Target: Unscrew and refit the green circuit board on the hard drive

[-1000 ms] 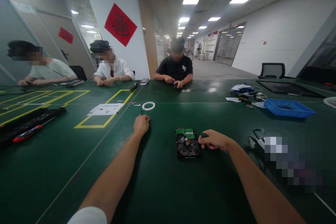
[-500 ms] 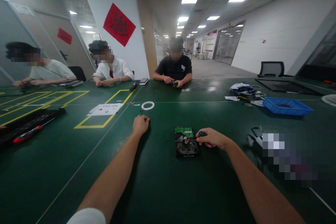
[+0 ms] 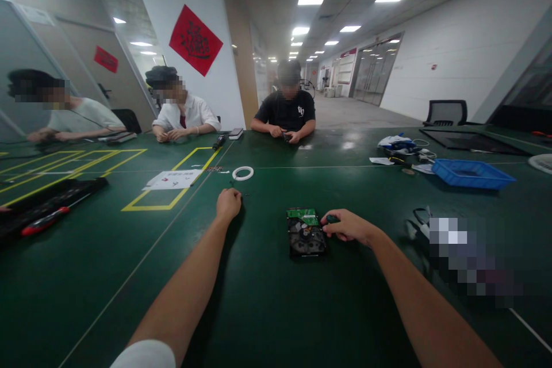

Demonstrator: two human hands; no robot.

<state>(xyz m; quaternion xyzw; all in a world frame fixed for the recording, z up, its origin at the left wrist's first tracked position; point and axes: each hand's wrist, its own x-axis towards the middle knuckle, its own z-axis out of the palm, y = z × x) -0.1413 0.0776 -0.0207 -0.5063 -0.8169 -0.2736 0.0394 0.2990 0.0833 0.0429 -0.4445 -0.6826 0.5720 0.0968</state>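
A hard drive [image 3: 305, 237] lies on the green table in front of me, its green circuit board toward the far end. At its right edge, my right hand [image 3: 348, 226] is closed around a small screwdriver [image 3: 332, 219] with a dark green handle; the tip cannot be made out. Farther off to the left, my left hand [image 3: 228, 204] rests on the table with its fingers curled together. Whatever those fingers may hold is hidden. Tiny dark bits, perhaps screws [image 3: 247, 194], lie just right of it. Beyond it sits a white ring [image 3: 242, 173].
At left are a black tray [image 3: 86, 188] and a red-handled screwdriver [image 3: 45, 221]. White paper [image 3: 173, 179] lies on yellow tape lines. On the right stand a blue basket [image 3: 472, 175] and a blurred-out object [image 3: 466, 259]. Three people sit across the table.
My left hand has shifted slightly left, uncovering small dark bits beside it. My right hand and the hard drive look unmoved.
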